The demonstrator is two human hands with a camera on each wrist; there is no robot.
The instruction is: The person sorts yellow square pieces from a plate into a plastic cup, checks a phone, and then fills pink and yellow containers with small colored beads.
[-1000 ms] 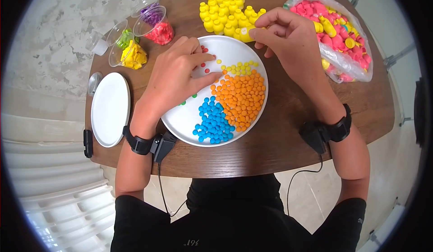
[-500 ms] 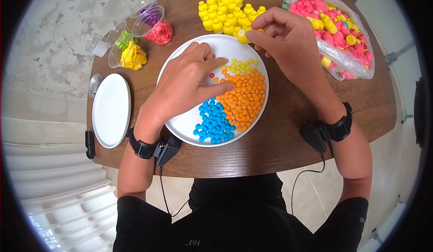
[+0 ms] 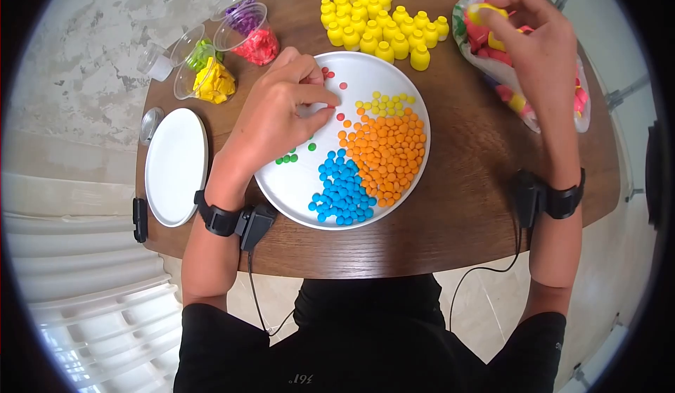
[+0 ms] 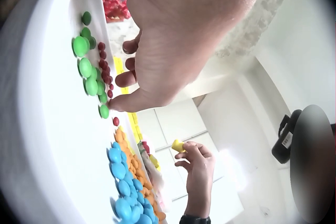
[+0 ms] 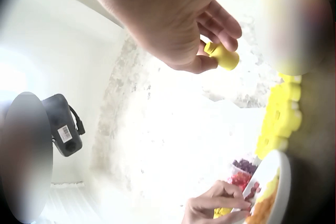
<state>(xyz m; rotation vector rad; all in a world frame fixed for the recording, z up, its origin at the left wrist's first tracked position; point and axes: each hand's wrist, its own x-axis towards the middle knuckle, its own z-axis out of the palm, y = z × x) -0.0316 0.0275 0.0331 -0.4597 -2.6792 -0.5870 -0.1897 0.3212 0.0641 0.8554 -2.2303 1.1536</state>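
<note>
A round white plate [image 3: 281, 200] holds small button candies sorted by colour: orange [image 3: 390, 150], blue [image 3: 344, 189], yellow [image 3: 385, 105], green [image 3: 287, 158] and a few red [image 3: 343, 86]. Over its left side, my left hand [image 3: 278, 105] pinches a red candy low among the red ones, its thumb and index fingertips close together and mostly covering it. My right hand [image 3: 540, 41] is above the plastic bag [image 3: 485, 66] of pink and yellow pieces. Between its thumb and fingers it holds a small yellow bottle [image 5: 227, 57], tilted, the neck toward the palm.
Several yellow bottles [image 3: 383, 31] stand in a cluster behind the plate. Clear cups with yellow [image 3: 213, 81], green, red [image 3: 257, 46] and purple pieces are at the back left. An oval-looking white plate [image 3: 176, 171] lies at the left edge beside a small clear lid [image 3: 150, 126].
My right hand has moved from the bottle cluster to the bag at the right, carrying a yellow bottle. My left hand's thumb and index finger have come together and shifted slightly left.
</note>
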